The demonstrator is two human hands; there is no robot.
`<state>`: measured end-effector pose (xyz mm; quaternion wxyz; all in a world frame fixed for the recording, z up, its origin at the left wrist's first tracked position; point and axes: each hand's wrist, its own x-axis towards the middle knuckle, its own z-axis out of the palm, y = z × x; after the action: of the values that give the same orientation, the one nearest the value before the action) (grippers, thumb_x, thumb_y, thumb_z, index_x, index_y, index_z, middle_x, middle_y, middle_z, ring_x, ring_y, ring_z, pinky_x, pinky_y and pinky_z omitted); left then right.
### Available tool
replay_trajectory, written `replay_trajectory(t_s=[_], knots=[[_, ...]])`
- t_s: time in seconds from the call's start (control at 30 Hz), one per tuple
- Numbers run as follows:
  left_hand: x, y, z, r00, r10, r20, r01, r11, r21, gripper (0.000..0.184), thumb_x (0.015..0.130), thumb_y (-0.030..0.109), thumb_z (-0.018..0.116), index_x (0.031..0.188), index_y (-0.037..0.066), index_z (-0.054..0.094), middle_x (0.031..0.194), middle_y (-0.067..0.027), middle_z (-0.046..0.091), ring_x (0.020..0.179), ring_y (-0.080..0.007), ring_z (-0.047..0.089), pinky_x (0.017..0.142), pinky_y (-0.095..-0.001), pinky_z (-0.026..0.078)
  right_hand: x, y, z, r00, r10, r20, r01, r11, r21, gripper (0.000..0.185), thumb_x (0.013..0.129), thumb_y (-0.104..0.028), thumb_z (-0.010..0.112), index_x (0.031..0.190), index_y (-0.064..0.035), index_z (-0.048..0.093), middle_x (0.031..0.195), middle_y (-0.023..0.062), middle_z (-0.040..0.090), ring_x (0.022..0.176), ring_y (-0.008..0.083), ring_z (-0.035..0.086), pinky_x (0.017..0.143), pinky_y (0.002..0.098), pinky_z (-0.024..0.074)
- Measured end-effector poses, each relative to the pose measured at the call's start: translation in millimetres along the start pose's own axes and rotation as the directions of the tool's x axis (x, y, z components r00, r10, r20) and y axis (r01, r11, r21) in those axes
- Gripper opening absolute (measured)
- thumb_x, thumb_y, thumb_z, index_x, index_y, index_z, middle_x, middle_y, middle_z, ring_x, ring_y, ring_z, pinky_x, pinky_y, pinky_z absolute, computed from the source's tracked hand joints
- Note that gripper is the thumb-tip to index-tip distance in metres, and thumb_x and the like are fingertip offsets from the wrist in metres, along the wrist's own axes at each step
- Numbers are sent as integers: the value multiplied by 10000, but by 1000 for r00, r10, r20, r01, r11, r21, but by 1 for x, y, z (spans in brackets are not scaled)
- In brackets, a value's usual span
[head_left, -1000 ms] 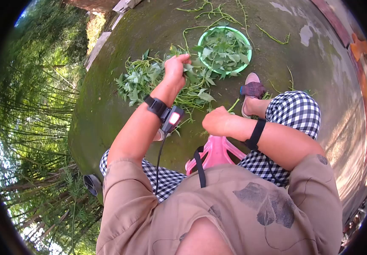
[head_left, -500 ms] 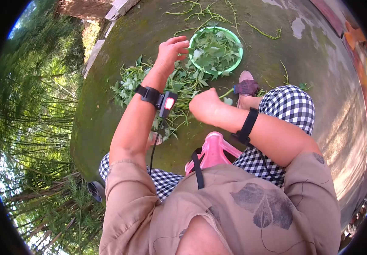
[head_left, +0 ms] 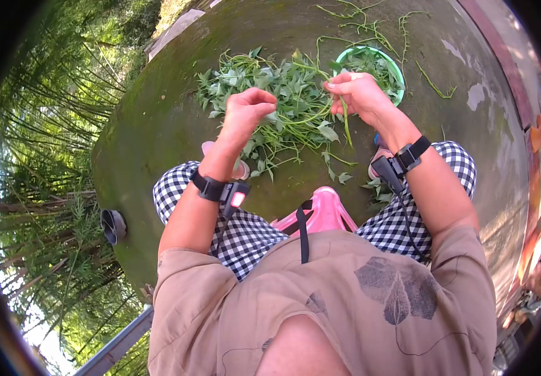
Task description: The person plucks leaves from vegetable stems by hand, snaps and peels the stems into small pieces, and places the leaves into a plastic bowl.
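A heap of leafy green stems (head_left: 295, 128) lies on the ground in front of me. My left hand (head_left: 244, 116) is over the heap's left part, thumb and fingers pinched together; whatever may be between them is too small to make out. To the right, my right hand (head_left: 364, 99) grips a thin green stem (head_left: 346, 122) that hangs below its fingers. Just beyond that hand stands a round light-green basket (head_left: 401, 74), partly hidden by it and filled with picked leaves (head_left: 374, 66).
Bare stems (head_left: 370, 26) are scattered on the mossy concrete past the basket. A pink plastic seat (head_left: 328, 203) shows between my checkered knees. A dark pot (head_left: 113, 226) sits at the left edge beside the bamboo. Straps and cabled devices (head_left: 391, 172) are on my wrists.
My left hand has left the basket's side, moved down to the heap and gone from open to pinched. My right hand has risen toward the basket. The view has shifted.
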<state>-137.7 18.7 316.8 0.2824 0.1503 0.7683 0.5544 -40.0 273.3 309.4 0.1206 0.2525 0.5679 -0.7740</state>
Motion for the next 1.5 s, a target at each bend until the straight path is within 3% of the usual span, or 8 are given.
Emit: replay_trajectory(t_s=[0.1, 0.23, 0.57, 0.83, 1.07, 1.17, 1.27, 1.5], knots=[[2, -8, 18, 988, 64, 138, -70, 997, 39, 164, 821, 92, 648, 960, 29, 706, 894, -37, 703, 844, -93, 612, 789, -261, 467, 9, 2, 23, 1000, 0, 7, 0, 1000, 2, 251, 848, -122, 686, 1035, 8, 580, 811, 60, 618, 581, 183, 631, 555, 311, 507], [1, -9, 29, 939, -165, 301, 240, 942, -233, 216, 877, 142, 615, 1057, 29, 659, 908, -56, 690, 801, -121, 634, 688, -288, 492, 22, 13, 45, 991, 3, 137, 0, 1000, -16, 270, 853, -107, 668, 1068, 24, 572, 824, 79, 647, 612, 174, 642, 545, 284, 505], [24, -25, 20, 956, -253, 146, 288, 896, -338, 145, 892, 132, 604, 945, 4, 643, 747, -59, 637, 623, -121, 595, 532, -249, 475, 39, 12, 55, 990, 76, 120, -25, 926, -378, 165, 828, -162, 703, 808, -21, 619, 679, 39, 613, 535, 123, 590, 478, 245, 463], [25, -41, 25, 991, 79, 107, -85, 995, 54, 175, 873, 145, 593, 855, -20, 651, 667, -29, 618, 580, -94, 547, 539, -255, 445, 43, 26, 60, 961, -189, 203, 277, 614, -739, 247, 753, -189, 727, 692, 0, 581, 580, 83, 568, 485, 168, 542, 471, 343, 442], [29, -47, 26, 891, 451, 42, -449, 866, 220, 203, 836, 163, 601, 858, -35, 639, 643, -29, 579, 620, -84, 505, 576, -279, 439, 39, 23, 61, 986, -82, 148, 153, 801, -579, 186, 776, -139, 697, 711, -6, 585, 585, 84, 587, 472, 154, 548, 455, 326, 436], [21, -35, 24, 983, 175, 59, -183, 961, 209, 203, 838, 163, 594, 862, -32, 644, 625, -25, 550, 630, -104, 522, 598, -281, 443, 37, 25, 64, 982, -107, 155, 178, 797, -577, 170, 777, -127, 687, 716, -5, 586, 588, 84, 592, 473, 156, 550, 457, 326, 436], [21, -42, 28, 980, 193, -39, -184, 970, 155, 152, 821, 136, 594, 776, -5, 630, 594, -10, 508, 583, -100, 500, 524, -279, 408, 35, 32, 69, 967, -194, 163, 254, 762, -595, 179, 758, -141, 690, 721, 1, 588, 597, 102, 596, 514, 190, 571, 498, 345, 448], [17, -34, 27, 938, -347, 28, 311, 800, -513, 113, 785, 90, 590, 677, 75, 559, 575, 16, 450, 503, -77, 400, 413, -249, 290, 35, 38, 76, 943, -299, 145, 320, 699, -639, 206, 729, -173, 701, 728, 2, 591, 627, 139, 594, 588, 247, 587, 575, 379, 457]])
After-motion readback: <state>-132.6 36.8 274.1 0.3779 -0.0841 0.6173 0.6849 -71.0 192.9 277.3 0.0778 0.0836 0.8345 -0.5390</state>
